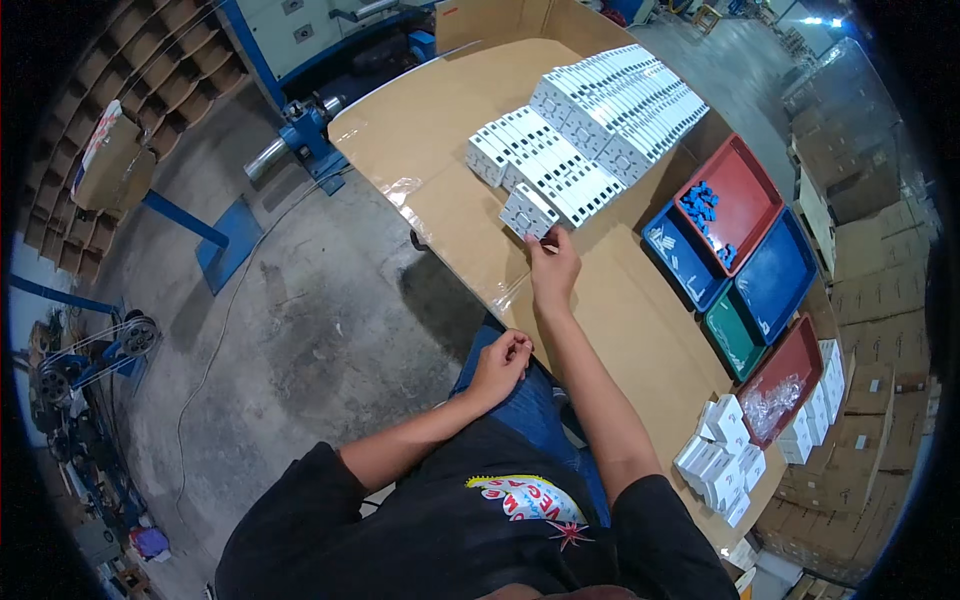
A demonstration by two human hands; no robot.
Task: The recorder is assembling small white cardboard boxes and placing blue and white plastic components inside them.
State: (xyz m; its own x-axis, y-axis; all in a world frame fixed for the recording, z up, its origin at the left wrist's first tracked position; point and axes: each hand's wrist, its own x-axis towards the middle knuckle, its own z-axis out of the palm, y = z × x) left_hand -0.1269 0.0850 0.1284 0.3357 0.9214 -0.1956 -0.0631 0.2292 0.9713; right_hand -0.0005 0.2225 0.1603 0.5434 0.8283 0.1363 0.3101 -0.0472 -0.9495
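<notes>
Now, white part point(527, 212): lies on the cardboard-covered table point(430, 130), at the near end of the white rows point(585, 130).
Your right hand point(553, 265): fingertips pinch its edge.
Your left hand point(503, 362): loosely curled over your lap, contents unclear.

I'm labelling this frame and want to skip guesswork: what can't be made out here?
Head view only:
- Left hand: curled shut, so anything pinched inside is hidden.
- Right hand: its grip on the white part is covered by its fingers.
- Blue pieces in the red tray: too small.
</notes>
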